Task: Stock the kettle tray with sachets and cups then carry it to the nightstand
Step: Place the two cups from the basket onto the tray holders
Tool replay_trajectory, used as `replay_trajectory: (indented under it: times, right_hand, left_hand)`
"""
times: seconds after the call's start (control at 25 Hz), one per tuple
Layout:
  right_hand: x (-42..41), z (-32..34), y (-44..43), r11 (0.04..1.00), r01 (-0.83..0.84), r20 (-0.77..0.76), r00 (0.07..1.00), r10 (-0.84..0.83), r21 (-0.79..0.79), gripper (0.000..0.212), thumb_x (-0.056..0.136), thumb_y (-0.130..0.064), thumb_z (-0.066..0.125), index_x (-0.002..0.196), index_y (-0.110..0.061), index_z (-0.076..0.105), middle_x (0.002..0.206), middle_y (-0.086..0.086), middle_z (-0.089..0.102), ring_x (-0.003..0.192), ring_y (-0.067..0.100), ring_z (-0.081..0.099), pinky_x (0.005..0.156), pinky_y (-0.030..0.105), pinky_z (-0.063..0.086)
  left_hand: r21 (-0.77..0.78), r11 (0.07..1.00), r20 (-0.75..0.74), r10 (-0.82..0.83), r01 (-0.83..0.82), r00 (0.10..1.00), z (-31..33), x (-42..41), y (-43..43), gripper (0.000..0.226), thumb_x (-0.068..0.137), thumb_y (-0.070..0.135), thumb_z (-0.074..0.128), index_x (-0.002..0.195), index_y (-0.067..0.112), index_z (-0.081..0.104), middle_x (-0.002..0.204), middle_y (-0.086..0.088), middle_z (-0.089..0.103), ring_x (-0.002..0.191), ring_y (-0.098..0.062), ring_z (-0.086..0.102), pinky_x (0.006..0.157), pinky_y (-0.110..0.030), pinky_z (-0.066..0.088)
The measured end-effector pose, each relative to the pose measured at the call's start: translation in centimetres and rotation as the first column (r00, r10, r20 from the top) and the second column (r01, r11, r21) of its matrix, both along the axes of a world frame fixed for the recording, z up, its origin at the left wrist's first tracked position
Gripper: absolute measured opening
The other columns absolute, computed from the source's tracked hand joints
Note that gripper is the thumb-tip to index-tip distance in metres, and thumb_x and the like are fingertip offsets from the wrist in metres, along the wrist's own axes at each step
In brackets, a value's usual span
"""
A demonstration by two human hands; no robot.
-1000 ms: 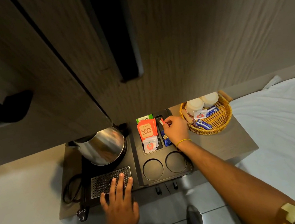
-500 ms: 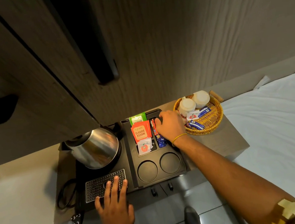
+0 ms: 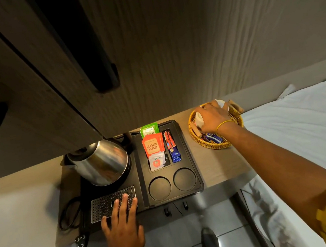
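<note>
Black plastic kettle tray (image 3: 183,145) sits on a wooden shelf (image 3: 221,169) beside a white bed (image 3: 302,126). Steel kettle (image 3: 101,161) occupies the tray's left half. Sachet compartment holds a green sachet (image 3: 149,129), an orange "Classic Assam" sachet (image 3: 152,145), a white sachet with a red apple (image 3: 156,162), and red and blue stick sachets (image 3: 172,146). Both round cup wells (image 3: 171,184) are bare.

Left hand (image 3: 122,226), fingers spread flat, presses the perforated metal drip grid (image 3: 104,204). Right hand (image 3: 212,117) reaches into the round wicker basket (image 3: 212,144), fingers curled over white cups (image 3: 199,118); firm grasp cannot be told.
</note>
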State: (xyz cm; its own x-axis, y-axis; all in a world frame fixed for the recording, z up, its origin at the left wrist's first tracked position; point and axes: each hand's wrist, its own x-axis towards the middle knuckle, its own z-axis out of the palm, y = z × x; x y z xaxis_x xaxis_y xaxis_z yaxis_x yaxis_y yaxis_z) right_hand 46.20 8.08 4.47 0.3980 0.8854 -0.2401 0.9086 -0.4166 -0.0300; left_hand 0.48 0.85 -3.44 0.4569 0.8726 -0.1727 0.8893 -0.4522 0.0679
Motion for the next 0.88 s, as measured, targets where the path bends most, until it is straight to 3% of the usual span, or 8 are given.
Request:
replay_trajectory:
  times: [0.16, 0.32, 0.44, 0.56, 0.64, 0.68, 0.76, 0.88]
  right_hand:
    - [-0.2, 0.5, 0.1, 0.992, 0.08, -0.093, 0.993, -0.071, 0.093, 0.067, 0.072, -0.048, 0.078, 0.134, -0.038, 0.055, 0.137, 0.004, 0.06, 0.137, 0.032, 0.042, 0.11, 0.066, 0.034]
    - [-0.3, 0.9, -0.4, 0.976, 0.135, -0.155, 0.982, -0.108, 0.174, 0.061, 0.073, -0.042, 0.08, 0.129, -0.034, 0.059, 0.133, 0.005, 0.06, 0.134, 0.03, 0.044, 0.112, 0.056, 0.034]
    - [0.0, 2.0, -0.5, 0.935, 0.228, -0.145, 0.97, -0.195, 0.273, 0.037, 0.077, -0.038, 0.077, 0.108, -0.025, 0.064, 0.122, 0.012, 0.063, 0.124, 0.035, 0.052, 0.112, 0.053, 0.032]
    - [-0.3, 3.3, -1.0, 0.881, 0.346, -0.26, 0.927, -0.268, 0.323, 0.039, 0.082, -0.041, 0.071, 0.102, -0.008, 0.07, 0.111, 0.02, 0.067, 0.104, 0.036, 0.059, 0.093, 0.041, 0.045]
    - [-2.2, 4.1, -1.9, 0.849, 0.333, -0.319, 0.924, -0.209, 0.41, 0.038, 0.08, -0.039, 0.07, 0.098, -0.006, 0.069, 0.104, 0.022, 0.066, 0.089, 0.029, 0.056, 0.077, 0.033, 0.043]
    - [-3.8, 4.4, -2.6, 0.825, 0.276, -0.308, 0.942, -0.131, 0.493, 0.035, 0.078, -0.036, 0.071, 0.101, -0.009, 0.067, 0.105, 0.019, 0.064, 0.088, 0.025, 0.053, 0.076, 0.029, 0.04]
    - [-7.9, 4.8, -4.2, 0.749, 0.144, -0.298, 0.952, 0.074, 0.647, 0.046, 0.071, -0.028, 0.075, 0.114, -0.022, 0.062, 0.11, 0.011, 0.057, 0.094, 0.018, 0.053, 0.081, 0.026, 0.041]
    - [-14.1, 3.8, -6.2, 0.774, 0.082, -0.434, 0.862, 0.261, 0.628, 0.062, 0.069, -0.029, 0.072, 0.128, -0.033, 0.056, 0.118, 0.0, 0.049, 0.107, 0.016, 0.055, 0.092, 0.026, 0.049]
  left_hand:
    - [-0.007, 1.0, -0.006, 0.011, -0.011, 1.0, -0.2, 0.0, 0.0, 0.111, 0.051, 0.037, 0.083, 0.15, 0.031, 0.034, 0.163, -0.003, 0.028, 0.146, -0.028, 0.03, 0.104, -0.068, 0.029]
    - [-0.013, 1.0, -0.012, 0.009, -0.009, 1.0, -0.4, -0.2, 0.1, 0.108, 0.054, 0.039, 0.078, 0.151, 0.033, 0.031, 0.164, -0.001, 0.024, 0.148, -0.027, 0.027, 0.105, -0.067, 0.028]
    - [-0.011, 1.0, -0.003, 0.004, -0.004, 1.0, -0.5, -0.3, 0.1, 0.106, 0.056, 0.039, 0.075, 0.152, 0.033, 0.03, 0.164, -0.001, 0.024, 0.149, -0.026, 0.027, 0.106, -0.067, 0.028]
    - [-0.007, 1.0, 0.01, 0.004, -0.004, 1.0, -0.3, -0.2, 0.1, 0.11, 0.052, 0.037, 0.08, 0.151, 0.032, 0.032, 0.163, -0.003, 0.028, 0.147, -0.027, 0.029, 0.105, -0.067, 0.028]
    - [-0.005, 1.0, 0.017, 0.009, -0.009, 1.0, -0.2, -0.1, 0.0, 0.112, 0.05, 0.036, 0.083, 0.15, 0.032, 0.034, 0.161, -0.003, 0.032, 0.146, -0.028, 0.031, 0.105, -0.067, 0.027]
    - [-0.003, 1.0, 0.016, 0.009, -0.009, 1.0, -0.1, -0.1, -0.1, 0.112, 0.049, 0.036, 0.084, 0.15, 0.032, 0.034, 0.161, -0.004, 0.033, 0.146, -0.028, 0.031, 0.105, -0.066, 0.027]
    - [-0.003, 1.0, 0.009, 0.005, -0.005, 1.0, 0.0, 0.0, -0.1, 0.111, 0.05, 0.037, 0.083, 0.15, 0.032, 0.035, 0.161, -0.004, 0.033, 0.146, -0.028, 0.031, 0.106, -0.067, 0.027]
    - [-0.014, 1.0, 0.0, 0.002, -0.002, 1.0, 0.2, -0.1, -0.1, 0.109, 0.052, 0.039, 0.08, 0.15, 0.033, 0.033, 0.161, -0.003, 0.034, 0.146, -0.028, 0.033, 0.105, -0.068, 0.029]
